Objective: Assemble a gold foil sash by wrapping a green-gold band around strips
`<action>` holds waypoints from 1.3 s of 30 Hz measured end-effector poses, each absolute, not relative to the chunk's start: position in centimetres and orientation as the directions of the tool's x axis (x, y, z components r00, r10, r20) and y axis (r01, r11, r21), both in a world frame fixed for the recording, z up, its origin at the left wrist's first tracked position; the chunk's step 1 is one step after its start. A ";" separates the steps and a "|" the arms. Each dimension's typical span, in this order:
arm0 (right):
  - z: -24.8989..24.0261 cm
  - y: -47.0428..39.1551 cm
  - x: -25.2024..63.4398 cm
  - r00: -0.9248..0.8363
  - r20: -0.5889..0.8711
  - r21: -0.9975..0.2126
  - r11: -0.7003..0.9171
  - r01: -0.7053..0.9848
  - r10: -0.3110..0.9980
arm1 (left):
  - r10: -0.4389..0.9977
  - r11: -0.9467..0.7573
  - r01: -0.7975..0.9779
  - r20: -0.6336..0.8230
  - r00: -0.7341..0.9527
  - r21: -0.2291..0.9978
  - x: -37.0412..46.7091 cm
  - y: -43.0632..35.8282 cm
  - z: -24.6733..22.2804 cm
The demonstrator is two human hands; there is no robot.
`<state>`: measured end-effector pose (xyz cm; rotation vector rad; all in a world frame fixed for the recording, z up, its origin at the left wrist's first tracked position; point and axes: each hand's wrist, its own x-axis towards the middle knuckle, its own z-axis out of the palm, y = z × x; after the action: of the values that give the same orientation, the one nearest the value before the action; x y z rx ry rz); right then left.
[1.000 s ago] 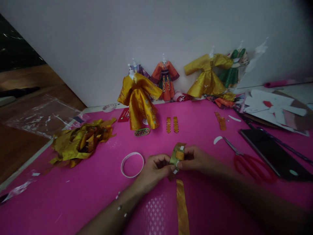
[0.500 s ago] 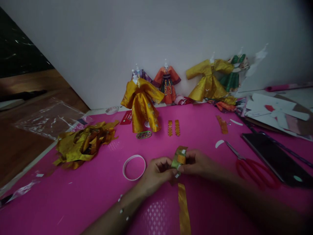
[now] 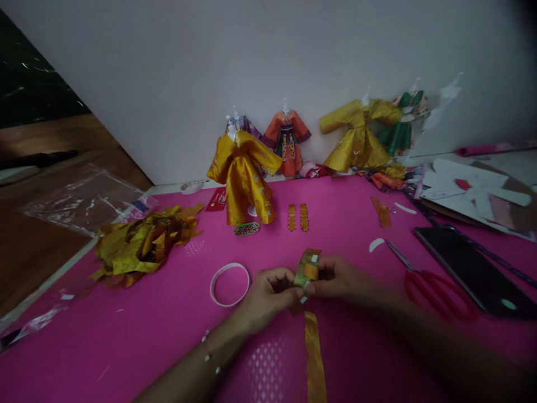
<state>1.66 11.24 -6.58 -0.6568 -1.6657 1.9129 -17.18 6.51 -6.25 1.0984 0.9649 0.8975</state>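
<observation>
My left hand [image 3: 272, 295] pinches the lower left side of a small olive-gold fabric piece [image 3: 302, 273] between thumb and fingers. On its right side, my right hand [image 3: 335, 277] grips the same piece. An orange patch and small white bits show on the fabric. Below the hands a gold ribbon strip [image 3: 314, 352] lies on the pink mat [image 3: 168, 336]. A white tape ring [image 3: 230, 285] rests left of my left hand. Two narrow gold strips with decorated edges [image 3: 304, 217] lie beyond the hands.
Gold fabric scraps [image 3: 146, 243] are heaped at the left. Red-handled scissors [image 3: 436, 288] and a dark phone [image 3: 474, 271] lie at the right. Dressed doll forms, including one in a gold robe [image 3: 245, 173], stand along the wall; white paper pieces [image 3: 465, 184] lie at the back right.
The view has shifted very slightly. Both hands keep their hold on the fabric piece, with almost no visible movement.
</observation>
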 end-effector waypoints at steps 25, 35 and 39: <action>-6.4 11.4 1.9 -0.743 -0.015 -0.995 -0.083 -0.055 0.670 | 0.908 0.283 -0.173 -0.206 0.365 0.943 -17.3 6.4 -6.0; -6.1 11.2 1.6 -0.741 0.009 -0.994 -0.073 -0.078 0.671 | 0.920 0.252 -0.130 -0.196 0.339 0.959 -17.1 6.5 -5.9; -5.9 11.1 1.6 -0.740 0.007 -0.995 -0.070 -0.073 0.673 | 0.920 0.250 -0.126 -0.194 0.342 0.960 -17.2 6.6 -6.0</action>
<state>1.58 11.08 -5.93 -0.6452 -1.6873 1.8631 -17.17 6.57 -6.03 1.0637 0.9476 0.8804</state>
